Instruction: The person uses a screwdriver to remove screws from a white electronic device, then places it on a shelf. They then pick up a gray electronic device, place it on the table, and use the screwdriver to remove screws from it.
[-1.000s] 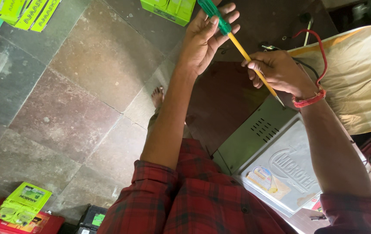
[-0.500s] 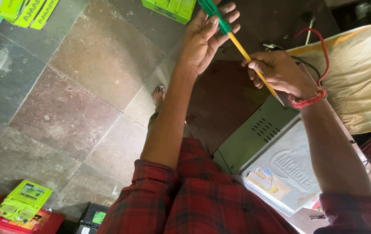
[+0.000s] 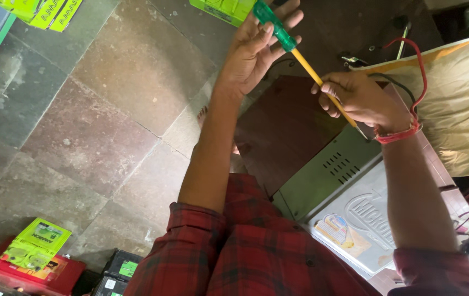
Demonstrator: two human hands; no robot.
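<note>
Head view, looking down at two bare hands over a stone-tile floor [image 3: 108, 109].

Containers: a tan cloth bag [image 3: 465, 104] is lying at the right edge; its inside is not showing, so contents cannot be told. One red wire [image 3: 418, 66] and one black wire [image 3: 396, 82] are running along its near edge. A metal appliance case [image 3: 333, 181], grey w/ vent slots and a sticker, is sitting closed under the right forearm; a dark brown panel [image 3: 284, 126] is lying just beside it, toward the left arm.

Screwdriver [image 3: 300, 57]: one, w/ a clear green handle and a yellow shaft, is being held in the air between the two hands, slanting from upper left to lower right above the brown panel. The left hand [image 3: 253, 52] is cradling the green handle; its fingers [image 3: 286, 19] are loosely curled, the handle lying across them, the palm open rather than clenched. The right hand [image 3: 363, 98] is pinching the yellow shaft lower down; its fingers [image 3: 328, 90] are closed round the shaft, and the metal tip is poking out just past the wrist, near a red thread band [image 3: 396, 134].

Counts: hands 2; screwdriver 1; red-check sleeves 2, both rolled to approx. the elbow. Green battery boxes [image 3: 37, 244]: one lying on a red case [image 3: 53, 274] at lower left, more at the top edge, partly cut off, so no full count. One bare foot [image 3: 201, 115] is showing beside the left forearm.
</note>
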